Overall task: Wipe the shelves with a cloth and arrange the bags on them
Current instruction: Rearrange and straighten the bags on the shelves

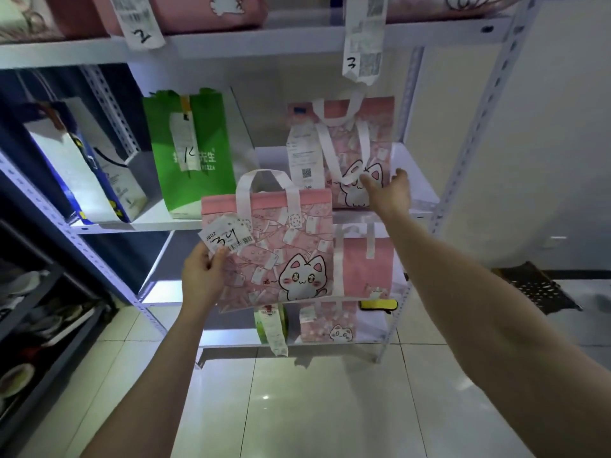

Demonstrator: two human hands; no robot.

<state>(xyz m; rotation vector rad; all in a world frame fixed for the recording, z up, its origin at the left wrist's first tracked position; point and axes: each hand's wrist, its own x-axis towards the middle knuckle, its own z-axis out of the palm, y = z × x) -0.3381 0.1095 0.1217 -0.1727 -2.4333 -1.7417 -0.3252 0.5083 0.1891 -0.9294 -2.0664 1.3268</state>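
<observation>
My left hand (203,276) grips the left edge of a pink cat-print bag (281,246) with a receipt marked 34, holding it in the air in front of the shelving. My right hand (391,190) reaches to a second pink cat bag (347,143) standing on the white middle shelf (416,180); the fingers touch its lower front, spread and fairly straight. A green bag (190,150) and a blue-and-white bag (86,163) stand on the same shelf level to the left. No cloth shows.
The top shelf (231,44) holds pink bags with hanging receipts marked 2 and 3. Lower shelves carry another pink bag (367,262), a small cat bag (327,322) and a green box (269,322). A dark rack (33,292) stands left. Tiled floor lies below.
</observation>
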